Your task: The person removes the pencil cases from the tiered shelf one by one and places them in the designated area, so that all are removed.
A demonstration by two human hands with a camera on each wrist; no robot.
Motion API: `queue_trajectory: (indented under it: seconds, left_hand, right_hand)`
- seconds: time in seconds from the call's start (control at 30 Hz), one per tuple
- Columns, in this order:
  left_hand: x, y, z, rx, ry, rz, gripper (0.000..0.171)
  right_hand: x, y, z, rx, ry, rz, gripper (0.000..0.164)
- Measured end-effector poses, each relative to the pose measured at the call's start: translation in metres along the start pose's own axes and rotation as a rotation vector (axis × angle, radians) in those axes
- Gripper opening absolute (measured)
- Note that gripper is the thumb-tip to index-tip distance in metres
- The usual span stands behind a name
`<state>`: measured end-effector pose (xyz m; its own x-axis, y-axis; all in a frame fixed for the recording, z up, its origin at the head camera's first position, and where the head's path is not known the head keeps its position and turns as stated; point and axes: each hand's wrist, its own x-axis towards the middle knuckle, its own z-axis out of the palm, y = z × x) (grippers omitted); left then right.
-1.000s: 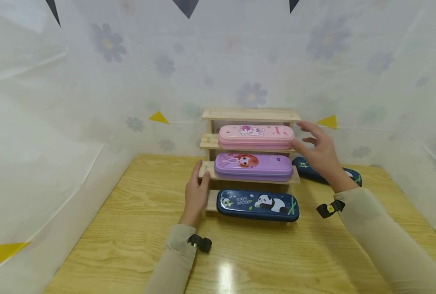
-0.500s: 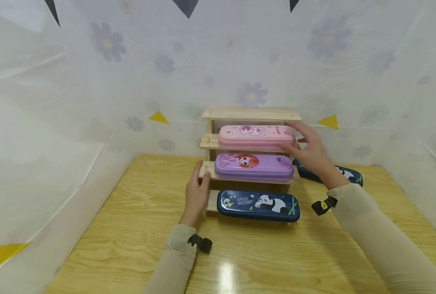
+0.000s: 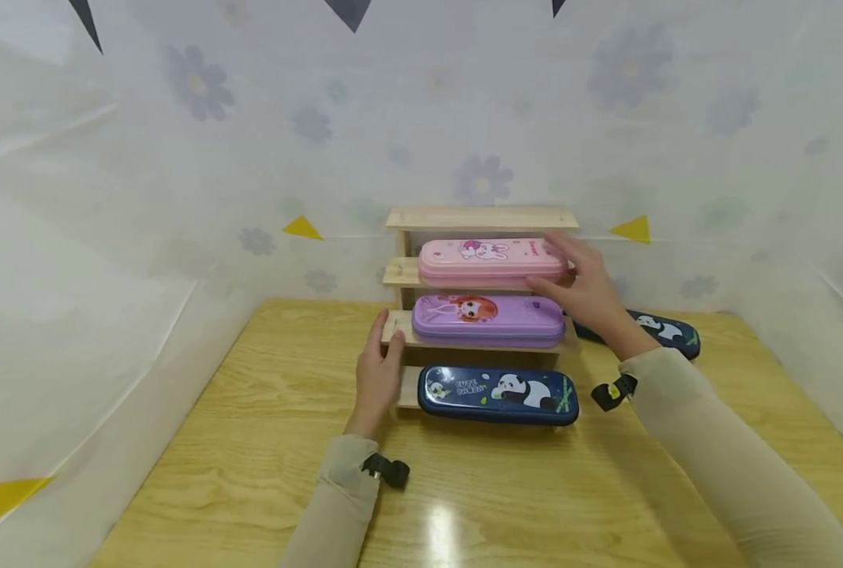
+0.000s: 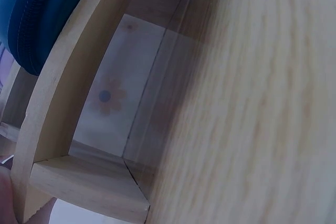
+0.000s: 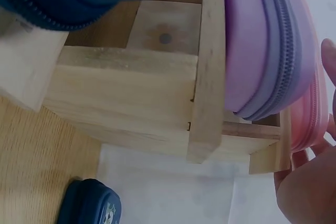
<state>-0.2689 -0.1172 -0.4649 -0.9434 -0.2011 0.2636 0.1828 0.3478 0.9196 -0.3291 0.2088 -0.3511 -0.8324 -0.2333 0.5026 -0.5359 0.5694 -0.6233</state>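
Observation:
A stepped wooden rack (image 3: 481, 217) stands at the back of the table and bears three zipped pencil cases. Pink with a rabbit is the upper pencil case (image 3: 488, 264); my right hand (image 3: 588, 288) grips its right end, thumb along the front and fingers over the top. Below it lies a purple pencil case (image 3: 488, 322) with a girl's picture. A dark blue panda pencil case (image 3: 496, 394) rests on the lowest shelf. My left hand (image 3: 379, 379) holds the rack's left edge by the purple case's shelf; the left wrist view shows little of that hand.
Behind the rack's right side, another dark blue panda pencil case (image 3: 666, 333) lies on the wood-grain table (image 3: 265, 473), partly hidden by my right arm. White flowered sheeting (image 3: 365, 118) encloses the table at the back and sides.
My right hand has moved left from beside the pink pencil case onto its right end, with thumb and fingers now around it. The left hand stays on the rack.

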Motion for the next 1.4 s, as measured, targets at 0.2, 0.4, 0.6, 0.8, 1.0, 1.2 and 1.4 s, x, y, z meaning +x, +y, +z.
queue_trajectory:
  seconds: [0.2, 0.4, 0.6, 0.8, 1.0, 1.2, 1.4]
  left_hand:
    - [-0.001, 0.003, -0.003, -0.011, -0.004, -0.014, 0.053]
    - [-0.001, 0.004, -0.003, -0.008, 0.001, -0.008, 0.053]
    - [0.0, 0.003, -0.001, -0.025, 0.006, -0.011, 0.053]
    - [0.0, 0.001, 0.0, -0.024, 0.001, -0.005, 0.053]
    - [0.0, 0.001, 0.001, -0.009, -0.005, -0.007, 0.053]
    - [0.001, 0.001, 0.001, -0.013, -0.001, -0.006, 0.053]
    - [0.001, 0.0, 0.0, 0.003, 0.003, -0.01, 0.053]
  right_hand:
    - [0.006, -0.002, 0.005, -0.045, 0.002, 0.029, 0.083]
    - [0.008, -0.001, 0.008, -0.053, 0.013, 0.04, 0.078]
    - [0.005, -0.001, 0.007, -0.011, 0.03, 0.052, 0.071]
    - [0.0, -0.001, 0.004, -0.001, 0.057, 0.061, 0.068]
    - [-0.006, 0.0, 0.001, -0.006, 0.046, 0.107, 0.067]
    - [-0.009, 0.002, -0.001, -0.013, 0.048, 0.112, 0.066]
    - [-0.014, 0.006, -0.006, -0.04, 0.058, 0.098, 0.065]
